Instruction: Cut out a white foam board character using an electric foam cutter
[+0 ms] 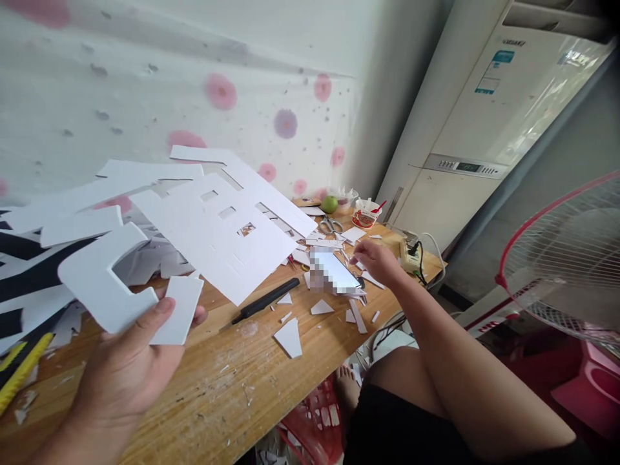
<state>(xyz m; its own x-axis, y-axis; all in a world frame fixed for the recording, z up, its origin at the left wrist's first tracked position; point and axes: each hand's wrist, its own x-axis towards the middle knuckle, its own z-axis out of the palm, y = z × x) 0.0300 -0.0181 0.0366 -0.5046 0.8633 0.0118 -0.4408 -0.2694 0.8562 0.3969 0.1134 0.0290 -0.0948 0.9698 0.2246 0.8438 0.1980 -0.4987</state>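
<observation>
My left hand is closed on a white foam-board cut-out with a notch in it, held up over the near left part of the wooden table. My right hand reaches far across the table, its fingers curled down at a phone lying among white scraps; whether it grips anything I cannot make out. A black craft knife lies on the table between the two hands. Large white boards with cut window holes lean over the table's back.
White triangular offcuts litter the table. Scissors, a green fruit, a cup and a power strip sit at the far end. A yellow tool lies at left. A fan and an air conditioner stand at right.
</observation>
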